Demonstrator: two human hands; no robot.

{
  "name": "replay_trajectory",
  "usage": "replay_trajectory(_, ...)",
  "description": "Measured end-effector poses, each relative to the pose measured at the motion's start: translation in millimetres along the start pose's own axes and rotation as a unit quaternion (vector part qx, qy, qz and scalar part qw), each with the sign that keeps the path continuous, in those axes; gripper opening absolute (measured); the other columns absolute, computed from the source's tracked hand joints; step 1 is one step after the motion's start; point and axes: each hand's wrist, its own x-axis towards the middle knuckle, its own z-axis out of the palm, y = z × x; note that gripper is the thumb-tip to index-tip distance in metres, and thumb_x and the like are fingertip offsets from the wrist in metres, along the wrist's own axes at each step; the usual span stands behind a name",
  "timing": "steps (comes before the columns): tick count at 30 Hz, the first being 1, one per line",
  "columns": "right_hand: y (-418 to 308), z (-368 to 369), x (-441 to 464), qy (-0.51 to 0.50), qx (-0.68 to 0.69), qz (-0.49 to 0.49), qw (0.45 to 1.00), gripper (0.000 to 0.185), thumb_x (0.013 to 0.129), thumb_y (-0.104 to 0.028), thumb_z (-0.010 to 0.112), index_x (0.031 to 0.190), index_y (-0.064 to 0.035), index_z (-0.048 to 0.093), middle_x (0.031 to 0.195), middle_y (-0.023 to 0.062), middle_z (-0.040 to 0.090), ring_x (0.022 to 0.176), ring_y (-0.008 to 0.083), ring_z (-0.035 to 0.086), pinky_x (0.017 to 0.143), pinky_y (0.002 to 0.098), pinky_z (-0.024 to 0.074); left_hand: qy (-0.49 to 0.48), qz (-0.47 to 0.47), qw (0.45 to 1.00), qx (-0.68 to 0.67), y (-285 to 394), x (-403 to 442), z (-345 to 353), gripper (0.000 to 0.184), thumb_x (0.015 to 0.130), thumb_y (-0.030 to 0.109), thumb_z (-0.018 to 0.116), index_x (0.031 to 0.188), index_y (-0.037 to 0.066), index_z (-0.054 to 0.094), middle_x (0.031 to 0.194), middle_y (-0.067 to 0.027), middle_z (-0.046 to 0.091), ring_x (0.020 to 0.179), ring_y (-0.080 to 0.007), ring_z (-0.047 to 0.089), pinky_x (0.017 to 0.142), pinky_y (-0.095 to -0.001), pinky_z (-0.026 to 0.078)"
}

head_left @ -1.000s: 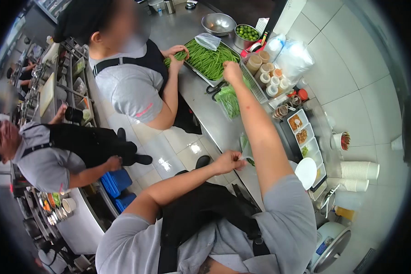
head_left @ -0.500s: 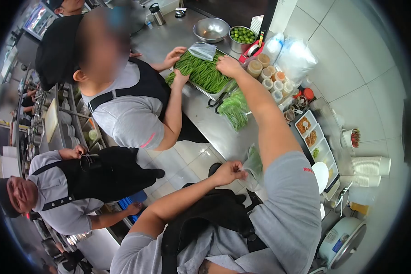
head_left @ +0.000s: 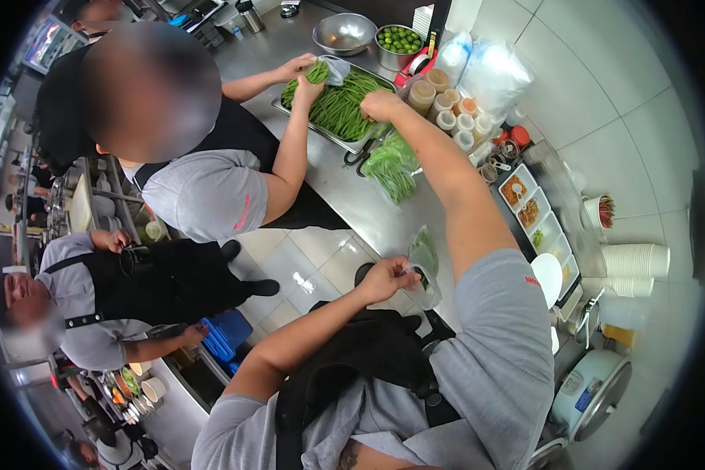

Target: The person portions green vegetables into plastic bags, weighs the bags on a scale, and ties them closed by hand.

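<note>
Near the counter edge, my left hand (head_left: 388, 280) is closed on the top of a clear plastic bag (head_left: 424, 262) with something green inside. My right hand (head_left: 380, 106) reaches over a metal tray (head_left: 355, 146) of green beans (head_left: 341, 109), its fingers curled down onto the beans at the right side. Across the tray, a co-worker's hands (head_left: 309, 88) hold a bunch of beans at the mouth of another clear bag (head_left: 336, 70). A filled bag of green beans (head_left: 392, 166) lies on the counter beside the tray, next to black scissor handles (head_left: 357, 159).
Behind the tray stand a metal bowl (head_left: 345, 34) and a pot of limes (head_left: 399, 39). Capped sauce bottles (head_left: 445, 102), a white bag (head_left: 494, 81) and a topping container (head_left: 529, 207) line the wall side. Another person (head_left: 160, 294) stands on the left.
My right hand has gone from spread over the beans to curled in them. The co-worker's hands have lifted a bunch to the bag. My left hand still grips its bag; the view has shifted.
</note>
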Motion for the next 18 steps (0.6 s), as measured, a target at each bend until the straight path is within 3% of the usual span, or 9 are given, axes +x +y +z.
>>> replay_trajectory(2,-0.9,17.4,-3.0,0.018,-0.04,-0.002,0.999,0.019,0.084,-0.022,0.064,0.092,-0.0133,0.078,0.097,0.0115,0.076,0.092,0.0346,0.072,0.08,0.0466,0.0568,0.003,-0.01,1.0,0.007,3.2,-2.2,3.3,0.015,0.098,0.008,0.068,0.089,0.005,0.055,0.087,-0.0028,0.069,0.084,-0.0119,0.068,0.08,-0.0293,0.057)
replay_trajectory(4,-1.1,31.9,-3.6,0.137,-0.064,-0.012,0.988,0.013,0.08,-0.018,0.063,0.082,-0.0125,0.075,0.091,0.0072,0.072,0.093,0.0311,0.069,0.082,0.0445,0.0556,0.009,-0.002,1.0,0.0,3.2,-2.1,5.3,0.015,0.098,0.006,0.066,0.089,0.004,0.054,0.088,-0.006,0.07,0.084,-0.0129,0.069,0.076,-0.0293,0.056)
replay_trajectory(5,1.3,37.2,-2.7,0.136,-0.061,-0.01,0.989,0.013,0.08,-0.018,0.063,0.082,-0.0125,0.075,0.091,0.0072,0.072,0.093,0.0311,0.069,0.082,0.0445,0.0556,0.008,-0.006,1.0,0.0,2.5,-2.1,6.2,0.015,0.098,0.006,0.066,0.089,0.004,0.054,0.088,-0.006,0.07,0.084,-0.0129,0.069,0.076,-0.0293,0.056)
replay_trajectory(8,-7.9,17.3,-10.2,0.104,-0.063,-0.043,0.992,0.021,0.086,-0.019,0.059,0.094,-0.0153,0.077,0.1,0.0071,0.073,0.111,0.0292,0.064,0.092,0.0442,0.0529,0.012,0.034,0.999,0.002,2.1,0.1,7.3,0.015,0.099,0.007,0.066,0.09,0.004,0.054,0.088,-0.0056,0.07,0.082,-0.0116,0.068,0.076,-0.0285,0.056)
replay_trajectory(12,-11.0,18.4,-8.1,0.135,-0.009,-0.011,0.991,0.024,0.088,-0.019,0.058,0.103,-0.0181,0.077,0.104,0.0071,0.072,0.115,0.0286,0.062,0.099,0.0445,0.0493,0.033,0.062,0.997,-0.017,11.1,2.7,7.0,0.015,0.099,0.009,0.067,0.092,0.005,0.055,0.086,-0.0038,0.069,0.081,-0.0105,0.068,0.075,-0.0274,0.056)
replay_trajectory(14,-13.9,20.7,-9.7,0.096,-0.018,0.009,0.995,0.028,0.09,-0.02,0.056,0.109,-0.0206,0.076,0.109,0.0062,0.072,0.119,0.0273,0.06,0.105,0.0444,0.0454,0.032,0.064,0.997,-0.014,12.8,3.2,6.3,0.015,0.099,0.01,0.068,0.092,0.005,0.055,0.086,-0.0032,0.069,0.08,-0.0101,0.068,0.075,-0.0269,0.056)
replay_trajectory(18,-17.1,33.0,-6.1,0.145,-0.024,-0.017,0.989,0.026,0.092,-0.02,0.053,0.107,-0.0173,0.074,0.107,0.0024,0.071,0.119,0.0249,0.059,0.102,0.0454,0.0459,0.04,0.064,0.997,-0.01,13.6,3.4,5.2,0.016,0.098,0.011,0.069,0.092,0.006,0.055,0.085,-0.0026,0.068,0.079,-0.0097,0.067,0.075,-0.0262,0.056)
